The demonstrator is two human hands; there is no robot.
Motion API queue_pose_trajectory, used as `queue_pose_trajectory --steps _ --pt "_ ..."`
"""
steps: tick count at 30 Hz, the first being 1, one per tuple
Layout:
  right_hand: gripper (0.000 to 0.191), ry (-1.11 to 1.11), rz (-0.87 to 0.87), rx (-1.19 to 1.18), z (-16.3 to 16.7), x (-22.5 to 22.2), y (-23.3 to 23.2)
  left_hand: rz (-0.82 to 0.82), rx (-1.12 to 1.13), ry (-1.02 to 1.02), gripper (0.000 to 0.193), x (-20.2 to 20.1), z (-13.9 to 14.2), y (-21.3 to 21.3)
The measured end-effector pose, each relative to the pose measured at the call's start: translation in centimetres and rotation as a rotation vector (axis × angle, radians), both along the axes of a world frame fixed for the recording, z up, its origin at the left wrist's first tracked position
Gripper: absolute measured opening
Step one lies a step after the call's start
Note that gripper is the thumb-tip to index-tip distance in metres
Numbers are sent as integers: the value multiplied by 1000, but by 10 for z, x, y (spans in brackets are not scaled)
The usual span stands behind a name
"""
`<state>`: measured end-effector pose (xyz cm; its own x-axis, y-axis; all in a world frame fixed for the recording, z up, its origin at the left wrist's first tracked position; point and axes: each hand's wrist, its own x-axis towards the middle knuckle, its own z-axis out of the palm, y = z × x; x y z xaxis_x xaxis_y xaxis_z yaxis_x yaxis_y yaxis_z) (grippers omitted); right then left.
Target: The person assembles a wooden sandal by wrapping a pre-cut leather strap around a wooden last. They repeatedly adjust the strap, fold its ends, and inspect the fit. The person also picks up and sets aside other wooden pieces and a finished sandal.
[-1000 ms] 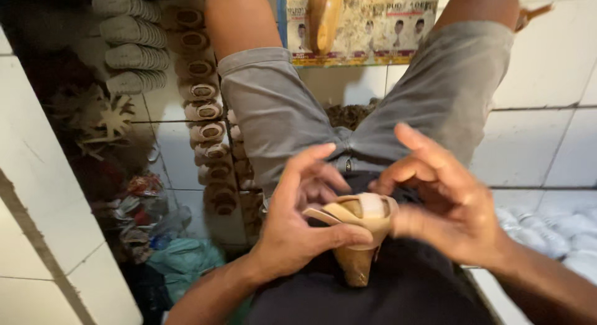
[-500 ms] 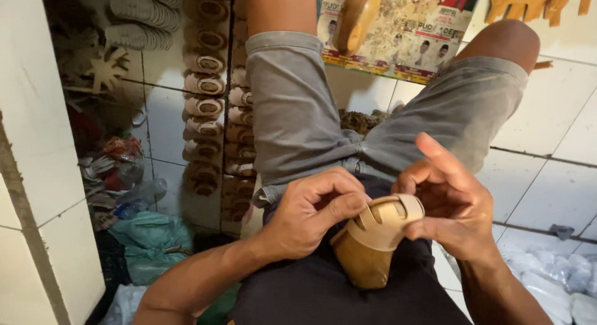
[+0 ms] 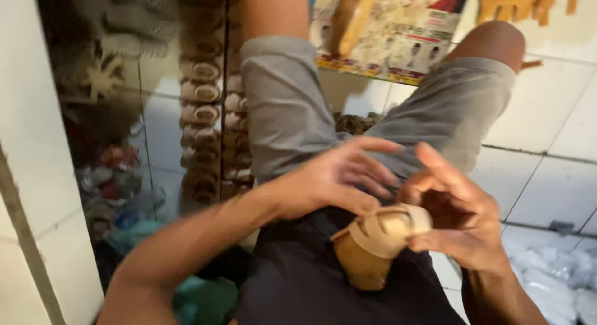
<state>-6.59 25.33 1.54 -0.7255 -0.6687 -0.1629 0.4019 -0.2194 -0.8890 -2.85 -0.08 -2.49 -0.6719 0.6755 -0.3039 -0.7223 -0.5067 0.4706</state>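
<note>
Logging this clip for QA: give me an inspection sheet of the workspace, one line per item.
Surface: lap in grey shorts and dark cloth; white tiled floor beyond.
Job's things: tan strapped shoe upper on a brown form, resting on the lap.
Clutter: rows of similar pieces on the floor, coloured heap at left, white bags at right.
Hands: left hand on the upper's top edge, blurred; right hand pinching its right side.
Cables: nothing seen.
Surroundings: printed sheet on the floor ahead, white wall at left.

One tan sandal [image 3: 373,244], two hands, perhaps two stacked rows of soles [image 3: 202,114].
</note>
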Motion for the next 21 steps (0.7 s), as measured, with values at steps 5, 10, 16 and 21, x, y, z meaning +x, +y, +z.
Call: queue_pose_trajectory --steps 5,10,16,21 --pt "103 -88 23 44 4 -2 -6 103 -671 391 16 2 83 -23" --pt "107 -156 67 20 6 -6 -11 167 -868 666 12 -7 113 -21" --pt "113 -71 101 35 14 -5 -14 200 -735 406 13 11 87 -19" --pt "118 84 149 22 21 -4 -17 51 -242 39 21 19 55 -18"
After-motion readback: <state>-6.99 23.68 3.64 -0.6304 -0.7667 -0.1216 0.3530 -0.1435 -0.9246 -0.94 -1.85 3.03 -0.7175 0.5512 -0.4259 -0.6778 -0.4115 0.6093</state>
